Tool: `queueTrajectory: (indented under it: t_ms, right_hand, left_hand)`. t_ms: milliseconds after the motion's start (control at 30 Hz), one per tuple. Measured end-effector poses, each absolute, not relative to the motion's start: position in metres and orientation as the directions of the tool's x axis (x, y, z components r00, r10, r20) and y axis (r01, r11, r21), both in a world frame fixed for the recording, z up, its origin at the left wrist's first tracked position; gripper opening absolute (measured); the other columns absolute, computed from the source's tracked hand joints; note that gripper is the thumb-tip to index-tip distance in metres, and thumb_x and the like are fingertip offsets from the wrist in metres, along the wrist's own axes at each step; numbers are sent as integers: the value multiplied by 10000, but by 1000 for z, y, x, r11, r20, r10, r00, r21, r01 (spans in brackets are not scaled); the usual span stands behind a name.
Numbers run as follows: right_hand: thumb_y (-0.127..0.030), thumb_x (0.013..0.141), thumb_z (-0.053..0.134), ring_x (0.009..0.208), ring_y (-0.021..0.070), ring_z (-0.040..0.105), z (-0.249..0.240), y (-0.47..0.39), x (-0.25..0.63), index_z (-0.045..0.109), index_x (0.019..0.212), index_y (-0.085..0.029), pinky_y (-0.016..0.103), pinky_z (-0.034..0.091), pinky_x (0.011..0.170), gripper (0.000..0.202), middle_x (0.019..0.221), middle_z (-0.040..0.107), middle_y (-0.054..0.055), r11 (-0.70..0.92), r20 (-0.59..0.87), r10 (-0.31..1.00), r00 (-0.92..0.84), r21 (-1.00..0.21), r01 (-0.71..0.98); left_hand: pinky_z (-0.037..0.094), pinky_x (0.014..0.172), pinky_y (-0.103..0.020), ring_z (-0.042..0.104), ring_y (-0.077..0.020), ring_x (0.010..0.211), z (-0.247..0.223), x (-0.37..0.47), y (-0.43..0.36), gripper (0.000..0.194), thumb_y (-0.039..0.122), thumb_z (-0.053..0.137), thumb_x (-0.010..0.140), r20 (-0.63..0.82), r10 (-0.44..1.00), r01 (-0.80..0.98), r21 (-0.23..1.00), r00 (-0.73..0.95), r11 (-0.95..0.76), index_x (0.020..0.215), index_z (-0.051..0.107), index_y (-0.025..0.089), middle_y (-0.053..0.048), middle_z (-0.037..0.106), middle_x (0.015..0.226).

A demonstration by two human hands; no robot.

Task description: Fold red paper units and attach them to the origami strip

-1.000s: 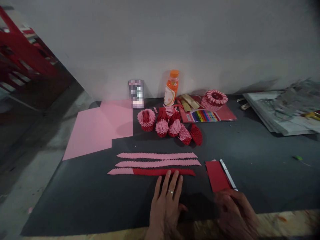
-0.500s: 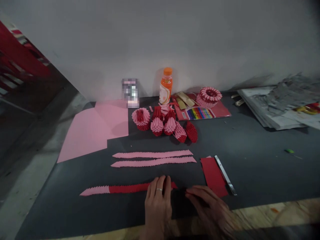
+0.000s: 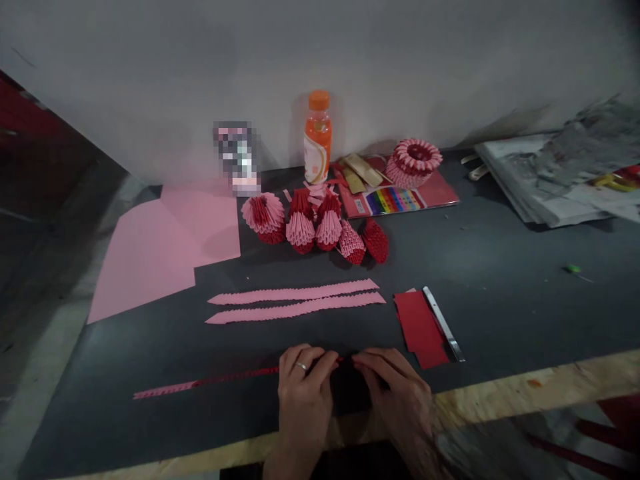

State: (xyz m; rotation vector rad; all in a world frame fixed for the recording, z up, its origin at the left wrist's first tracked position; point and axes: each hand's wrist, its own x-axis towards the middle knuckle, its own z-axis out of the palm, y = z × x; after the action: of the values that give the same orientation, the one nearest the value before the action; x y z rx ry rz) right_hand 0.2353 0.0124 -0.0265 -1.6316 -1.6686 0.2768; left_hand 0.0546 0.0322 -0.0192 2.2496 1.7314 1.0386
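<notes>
A long chain of folded paper pieces point(image 3: 235, 375), pink at its left end and red along the rest, stretches across the near part of the dark table. It shows its narrow edge. My left hand point(image 3: 306, 377), with a ring on one finger, is closed around the chain near its right end. Just to the right, my right hand point(image 3: 393, 380) pinches a small red paper piece point(image 3: 355, 358) at its fingertips, close to the chain's tip; whether the two touch I cannot tell. Two pink folded chains point(image 3: 295, 302) lie side by side beyond my hands.
Red paper slips point(image 3: 421, 330) and a metal-edged cutter-like bar point(image 3: 444, 325) lie right of my hands. Behind are folded paper models point(image 3: 300, 227), an orange drink bottle point(image 3: 318, 140), pink sheets point(image 3: 150, 247) and a coloured packet point(image 3: 400, 200). A newspaper stack point(image 3: 530, 180) is at right.
The red-and-pink chain has turned from lying flat onto its edge. My right hand has come nearer my left, at the chain's right end. The camera view has shifted.
</notes>
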Motion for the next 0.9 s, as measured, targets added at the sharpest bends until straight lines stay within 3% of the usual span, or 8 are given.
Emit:
queueTrajectory:
  t_ms: [300, 667, 900]
  right_hand:
    - [-178, 1060, 636, 753, 183, 847, -22, 20, 226, 844, 936, -305, 304, 718, 688, 273, 865, 881, -35, 169, 379, 920, 99, -612, 772]
    - [-132, 1063, 657, 771, 183, 847, -25, 18, 224, 835, 999, -285, 337, 736, 767, 243, 907, 892, -25, 201, 416, 907, 61, -556, 806]
    - [-66, 1040, 600, 765, 195, 852, -28, 14, 227, 880, 1061, -336, 344, 739, 753, 390, 916, 911, -32, 248, 407, 913, -2, -552, 796]
  left_hand:
    - [652, 846, -328, 793, -192, 846, -17, 55, 32, 307, 78, 704, 1045, 406, 905, 819, 471, 128, -327, 964, 922, 278, 7, 872, 905]
    - [631, 844, -358, 798, -202, 841, -23, 54, 31, 301, 104, 695, 1059, 426, 895, 812, 470, 135, -346, 963, 925, 273, -2, 878, 906]
    - [654, 803, -347, 809, -198, 812, -22, 54, 32, 310, 88, 683, 1048, 443, 886, 798, 479, 141, -366, 976, 914, 281, 0, 879, 892]
